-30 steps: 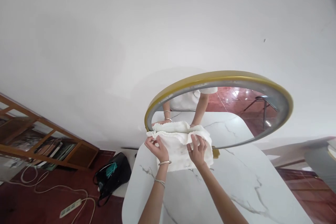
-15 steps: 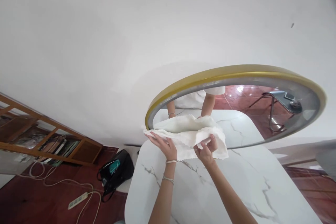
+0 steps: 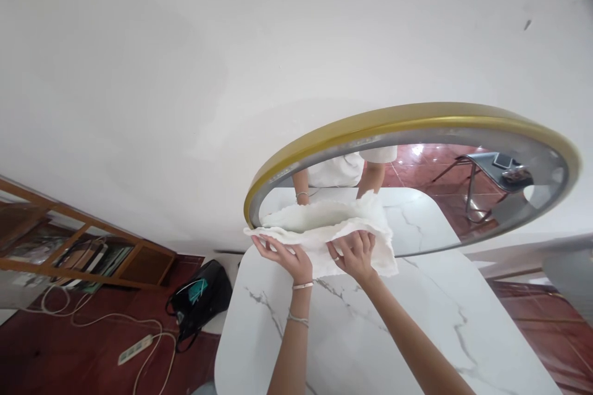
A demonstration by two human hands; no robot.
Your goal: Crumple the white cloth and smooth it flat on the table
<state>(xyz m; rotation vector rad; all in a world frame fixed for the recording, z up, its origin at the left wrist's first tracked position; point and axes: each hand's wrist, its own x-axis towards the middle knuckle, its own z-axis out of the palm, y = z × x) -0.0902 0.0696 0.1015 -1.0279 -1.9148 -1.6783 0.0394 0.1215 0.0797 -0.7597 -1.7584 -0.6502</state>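
Observation:
A white fluffy cloth (image 3: pixel 384 247) is pressed against the lower left of a round gold-framed mirror (image 3: pixel 417 120) that stands on a white marble table (image 3: pixel 398 327). My left hand (image 3: pixel 282 256) holds the cloth's left end, fingers curled under its edge. My right hand (image 3: pixel 353 253), with a ring, grips the cloth's middle with fingers bent over it. The mirror reflects both arms and the cloth.
A black bag (image 3: pixel 201 299) lies on the red floor left of the table, near a white power strip (image 3: pixel 135 349) with its cable. A wooden glass-front shelf (image 3: pixel 69 247) stands at far left. The mirror reflects a chair (image 3: pixel 495 173).
The cloth has been lifted and spread leftwards along the mirror's lower rim. My right hand has shifted from pinching below to gripping the cloth from above. The view has drifted slightly.

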